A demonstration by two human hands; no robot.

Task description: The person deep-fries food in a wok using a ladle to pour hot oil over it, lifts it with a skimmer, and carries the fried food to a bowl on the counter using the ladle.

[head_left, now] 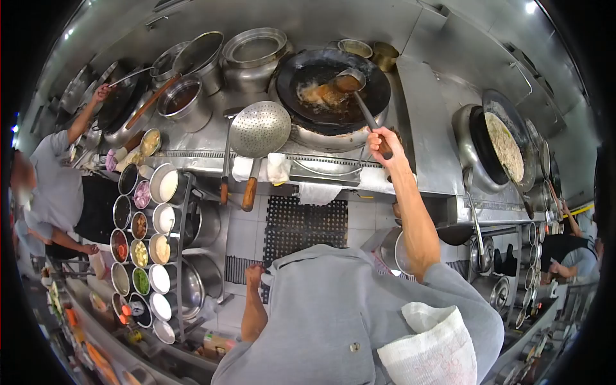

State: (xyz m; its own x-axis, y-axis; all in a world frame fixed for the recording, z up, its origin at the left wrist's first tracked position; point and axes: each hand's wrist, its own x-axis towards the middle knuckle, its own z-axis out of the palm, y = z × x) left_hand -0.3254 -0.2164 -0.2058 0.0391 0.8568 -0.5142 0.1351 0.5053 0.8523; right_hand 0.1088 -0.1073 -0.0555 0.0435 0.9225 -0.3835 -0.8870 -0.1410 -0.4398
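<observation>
My right hand [386, 145] is wrapped round the dark handle of a ladle [350, 81]. The ladle's bowl holds brown liquid and hangs over a large black wok [295, 72], where more brown liquid bubbles. Down by my side, my left hand [255, 274] is closed, and whether anything is in it is hidden. A perforated strainer [260, 128] with a wooden handle lies left of the wok. White folded cloths [278, 168] are on the stove's front edge near it.
Lidded and open metal pots [186, 102] stand left of the wok. A rack of ingredient tins [140, 253] is at the left. Another wok [504, 144] with pale food sits at the right. Other people [54, 179] work at both sides. A black mat [301, 224] covers floor.
</observation>
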